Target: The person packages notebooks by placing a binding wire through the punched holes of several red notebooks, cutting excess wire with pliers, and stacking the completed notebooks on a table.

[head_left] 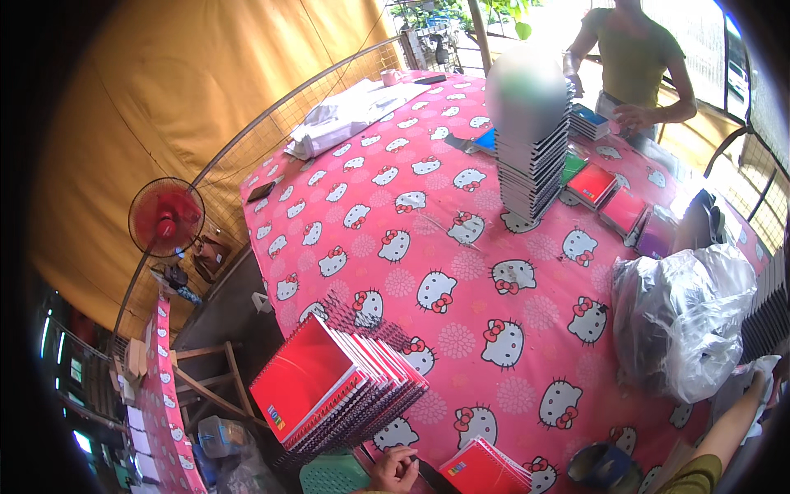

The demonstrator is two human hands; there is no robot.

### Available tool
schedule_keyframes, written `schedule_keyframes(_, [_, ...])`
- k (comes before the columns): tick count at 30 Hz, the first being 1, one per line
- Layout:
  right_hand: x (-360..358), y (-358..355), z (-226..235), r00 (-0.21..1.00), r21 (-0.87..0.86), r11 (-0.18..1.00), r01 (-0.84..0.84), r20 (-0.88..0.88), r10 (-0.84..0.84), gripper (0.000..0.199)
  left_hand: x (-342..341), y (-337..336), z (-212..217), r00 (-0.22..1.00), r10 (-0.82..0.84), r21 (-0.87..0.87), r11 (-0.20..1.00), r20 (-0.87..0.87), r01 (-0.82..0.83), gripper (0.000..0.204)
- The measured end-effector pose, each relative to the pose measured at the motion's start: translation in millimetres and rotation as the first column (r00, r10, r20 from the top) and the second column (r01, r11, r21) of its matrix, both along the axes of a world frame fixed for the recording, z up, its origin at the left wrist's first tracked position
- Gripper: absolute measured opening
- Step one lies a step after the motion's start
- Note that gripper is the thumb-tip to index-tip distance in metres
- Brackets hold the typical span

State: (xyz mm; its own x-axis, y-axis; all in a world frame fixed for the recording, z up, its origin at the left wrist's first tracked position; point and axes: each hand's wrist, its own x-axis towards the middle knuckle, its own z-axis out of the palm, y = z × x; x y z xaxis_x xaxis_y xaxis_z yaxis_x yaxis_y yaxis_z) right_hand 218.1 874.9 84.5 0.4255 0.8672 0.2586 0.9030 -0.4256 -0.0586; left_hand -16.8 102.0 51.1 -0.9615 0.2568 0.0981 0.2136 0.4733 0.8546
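Left hand point(395, 471), six o'clock: curled near red notebooks point(481, 470). Right hand point(758, 385), four o'clock: at pale cloth point(729, 397). Both grips indeterminable.

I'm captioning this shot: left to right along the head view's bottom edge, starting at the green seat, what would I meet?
Green seat, left hand, small stack of red notebooks, dark blue round object, right forearm.

A low notebook pile point(479, 472) is cropped below; blur caps a tall stack point(533, 181).

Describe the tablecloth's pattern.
The tablecloth is pink with white cat faces and pale flowers; see head view.
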Motion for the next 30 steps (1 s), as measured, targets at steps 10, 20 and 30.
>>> schedule_keyframes(10, [-6.4, 7.4, 7.7, 1.000, 0.009, 0.999, -0.031, 0.004, 0.031, 0.043, -5.2, 1.7, 10.4, 0.994, -0.068, -0.131, 0.990, -0.082, 0.056, 0.030])
schedule_keyframes(20, [-4.2, 8.2, 12.7, 1.000, -0.020, 0.999, -0.025, 0.001, 0.025, 0.040, -3.6, -5.3, -10.3, 0.995, -0.025, 0.005, 1.000, -0.092, 0.025, 0.029])
schedule_keyframes(30, [-1.3, 10.8, 21.6, 0.999, -0.049, 0.998, -0.026, -0.033, 0.025, 0.037, -9.1, -5.9, -26.6, 0.953, -0.049, -0.010, 0.999, -0.299, 0.048, 0.026])
